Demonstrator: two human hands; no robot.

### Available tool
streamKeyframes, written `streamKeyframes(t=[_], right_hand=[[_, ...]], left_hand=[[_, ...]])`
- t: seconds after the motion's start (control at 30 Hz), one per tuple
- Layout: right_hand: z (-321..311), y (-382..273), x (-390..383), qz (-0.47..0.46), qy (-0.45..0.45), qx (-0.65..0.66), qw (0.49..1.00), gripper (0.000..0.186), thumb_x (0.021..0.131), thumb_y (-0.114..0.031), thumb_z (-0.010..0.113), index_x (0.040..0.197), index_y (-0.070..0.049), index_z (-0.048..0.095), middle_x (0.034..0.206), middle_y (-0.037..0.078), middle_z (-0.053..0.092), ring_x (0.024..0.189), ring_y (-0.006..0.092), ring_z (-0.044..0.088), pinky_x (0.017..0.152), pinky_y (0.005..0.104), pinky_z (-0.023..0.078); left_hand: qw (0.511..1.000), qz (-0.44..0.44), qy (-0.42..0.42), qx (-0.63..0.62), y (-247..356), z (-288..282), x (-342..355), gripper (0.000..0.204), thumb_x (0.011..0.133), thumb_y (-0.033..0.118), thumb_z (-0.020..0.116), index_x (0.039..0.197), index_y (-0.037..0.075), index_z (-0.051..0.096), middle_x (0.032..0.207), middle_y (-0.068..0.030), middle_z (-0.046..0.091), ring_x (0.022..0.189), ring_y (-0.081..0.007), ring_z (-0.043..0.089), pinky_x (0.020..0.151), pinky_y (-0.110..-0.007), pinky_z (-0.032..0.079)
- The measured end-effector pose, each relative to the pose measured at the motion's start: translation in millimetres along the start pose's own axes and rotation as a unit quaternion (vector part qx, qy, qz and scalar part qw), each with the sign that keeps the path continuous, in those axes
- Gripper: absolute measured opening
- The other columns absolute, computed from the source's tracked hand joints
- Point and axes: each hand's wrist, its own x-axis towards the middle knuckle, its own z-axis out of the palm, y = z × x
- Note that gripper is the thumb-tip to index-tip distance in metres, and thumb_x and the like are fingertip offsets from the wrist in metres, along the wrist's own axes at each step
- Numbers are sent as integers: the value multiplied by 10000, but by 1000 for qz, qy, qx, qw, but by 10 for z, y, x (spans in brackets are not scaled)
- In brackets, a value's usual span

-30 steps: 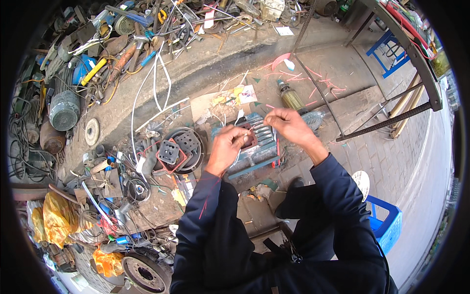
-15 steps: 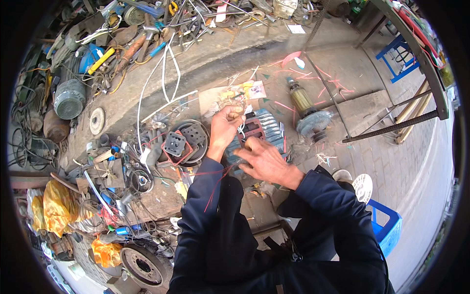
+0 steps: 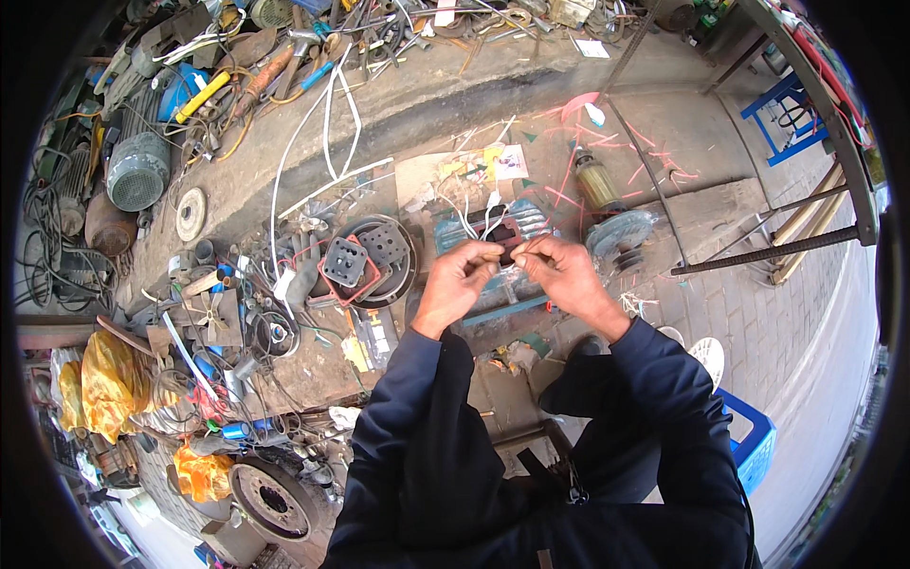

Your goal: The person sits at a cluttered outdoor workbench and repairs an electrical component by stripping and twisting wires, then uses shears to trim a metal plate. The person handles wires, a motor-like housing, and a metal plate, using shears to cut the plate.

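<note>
In the head view, looking down on the left hand (image 3: 455, 286) and right hand (image 3: 571, 279), set close together over the near side of a dark red box (image 3: 509, 231). Sitting, that box, on a finned blue-green housing (image 3: 536, 219), central in the scene. Pinched nearly closed at both hands, thumb to fingertips, just beside each other. Cannot tell whether gripping anything between them: too small and partly hidden. Rising just left of the box, looped white wires (image 3: 465, 220). Lying far right, well apart, a rotor (image 3: 595, 183); to the left, a grey perforated block (image 3: 344, 262).

Could go wrong here by losing anything thin from so fine a pinch, perhaps into the box. Might also snag the white wires with a knuckle, or misjudge placement, with fingers blocking sight of the near edge.
</note>
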Motion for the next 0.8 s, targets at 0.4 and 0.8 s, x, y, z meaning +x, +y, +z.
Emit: streamKeyframes(t=[0.4, 0.8], right_hand=[[-30, 35, 49, 80, 12, 51, 995, 158, 991, -94, 682, 1085, 28, 719, 895, 63, 734, 753, 93, 640, 702, 284, 541], [55, 39, -35, 107, 54, -3, 993, 211, 929, -128, 727, 1076, 21, 697, 913, 108, 753, 861, 147, 704, 783, 314, 559]], left_hand=[[993, -19, -29, 117, -45, 52, 99, 164, 889, -44, 755, 1043, 13, 757, 936, -26, 742, 837, -71, 655, 757, -261, 536], [990, -22, 27, 139, 23, 171, 209, 74, 919, -25, 712, 976, 19, 696, 791, -11, 690, 717, -49, 599, 663, -258, 507]])
